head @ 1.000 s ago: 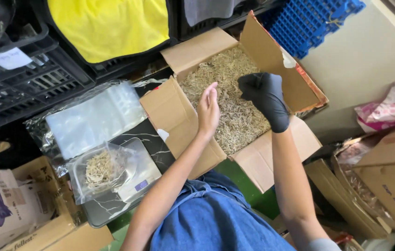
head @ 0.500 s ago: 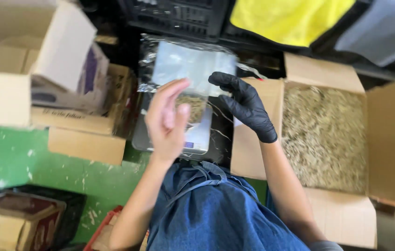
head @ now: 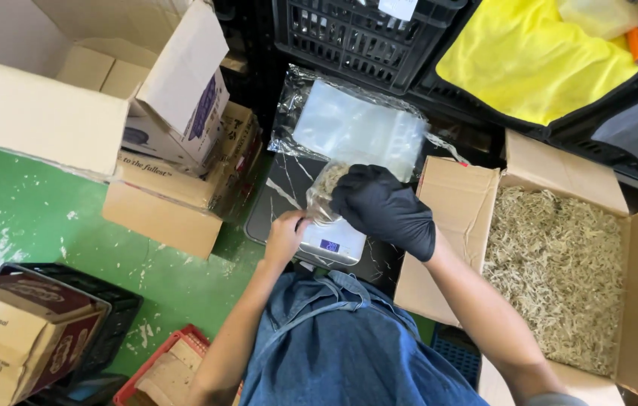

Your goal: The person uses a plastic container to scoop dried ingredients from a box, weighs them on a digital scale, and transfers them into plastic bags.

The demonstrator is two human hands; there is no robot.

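On the scale (head: 332, 246), small bag (head: 324, 192) between both hands

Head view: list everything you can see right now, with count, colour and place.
Small bag: one, clear, holding pale dried bits, on the scale.
Scale: one, silver, on the dark marbled board.
Board: one, black with white veins, centre.
Stack of bags: one, clear, behind the scale.
Open box: one, brown, full of pale dried bits, right.
Crates: black, top.
Cloth: one, yellow, top right.
Cardboard boxes: several, brown and white, left.
Floor: green, left.
Apron: blue denim, bottom.
Left hand: bare, at the bag's edge.
Right hand: black glove, over the bag's mouth.
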